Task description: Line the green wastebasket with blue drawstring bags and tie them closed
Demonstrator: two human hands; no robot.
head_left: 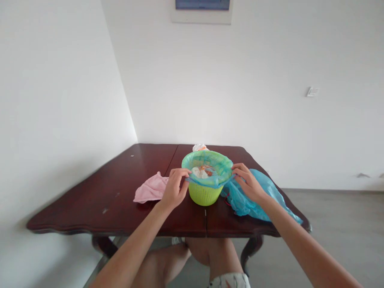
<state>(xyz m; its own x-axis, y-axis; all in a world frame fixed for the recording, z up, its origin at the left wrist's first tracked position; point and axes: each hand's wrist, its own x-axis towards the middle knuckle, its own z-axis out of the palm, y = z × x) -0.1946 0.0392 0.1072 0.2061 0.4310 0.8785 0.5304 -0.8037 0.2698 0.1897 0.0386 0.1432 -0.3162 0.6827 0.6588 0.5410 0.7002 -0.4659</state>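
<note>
A green plastic basket (pixel 205 195) with slotted sides stands upright near the table's front edge. A thin blue plastic bag (pixel 216 183) lines it, its edge folded over the front of the rim. My left hand (pixel 176 185) pinches that bag's edge at the rim's left side. At the right side, my right hand (pixel 246 181) pinches the same edge between thumb and fingers. White and reddish-brown crumpled scraps (pixel 201 172) lie inside the basket; I cannot make out their kind.
On the dark red wooden table (pixel 126 180), a pink cloth (pixel 151 189) lies left of the basket. Another crumpled blue plastic bag (pixel 267 192) spreads to the right, partly under my right forearm. A white plastic bundle (pixel 200 147) sits behind the basket. White walls border the table.
</note>
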